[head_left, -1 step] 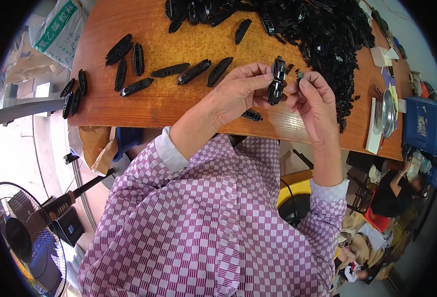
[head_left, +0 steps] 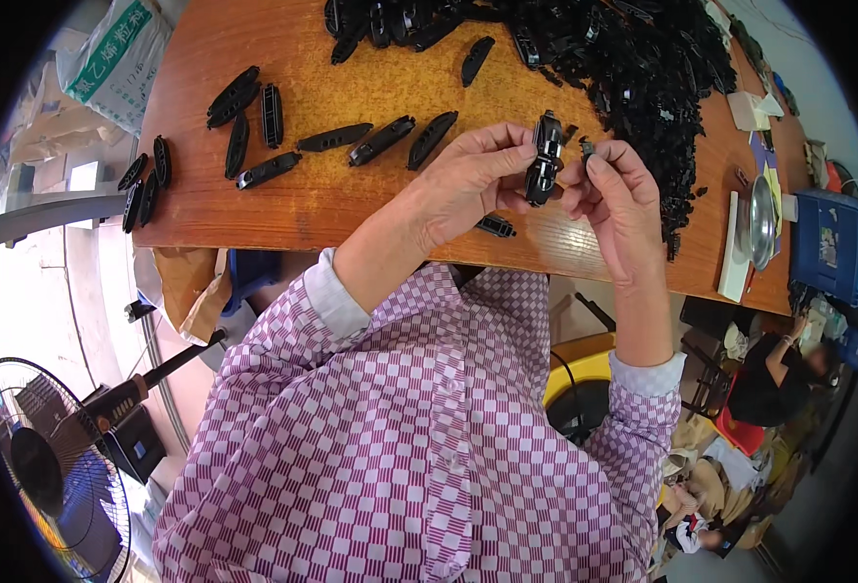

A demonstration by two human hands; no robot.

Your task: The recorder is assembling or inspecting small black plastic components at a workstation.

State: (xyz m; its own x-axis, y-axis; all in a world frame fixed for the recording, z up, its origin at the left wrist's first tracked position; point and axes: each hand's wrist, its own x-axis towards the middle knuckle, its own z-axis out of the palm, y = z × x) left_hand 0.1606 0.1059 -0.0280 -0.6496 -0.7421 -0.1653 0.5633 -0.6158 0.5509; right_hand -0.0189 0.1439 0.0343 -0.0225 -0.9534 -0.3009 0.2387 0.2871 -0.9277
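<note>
My left hand [head_left: 480, 175] grips a long black plastic part [head_left: 545, 160] between thumb and fingers, held upright above the table's near edge. Just to its right, my right hand [head_left: 616, 185] pinches a small dark piece [head_left: 586, 148] between thumb and forefinger. The two pieces are close but look apart. Beneath my hands, another black plastic part [head_left: 495, 226] lies at the table edge, partly hidden. Left of my hands, similar long black parts [head_left: 382, 142] lie spread over the wooden table [head_left: 283, 219].
A big heap of black parts [head_left: 643, 87] covers the far right of the table. Further right are a round metal dish [head_left: 762, 223] and a blue bin [head_left: 827, 248]. A fan [head_left: 50, 466] stands at lower left. Another person [head_left: 774, 379] sits at the right.
</note>
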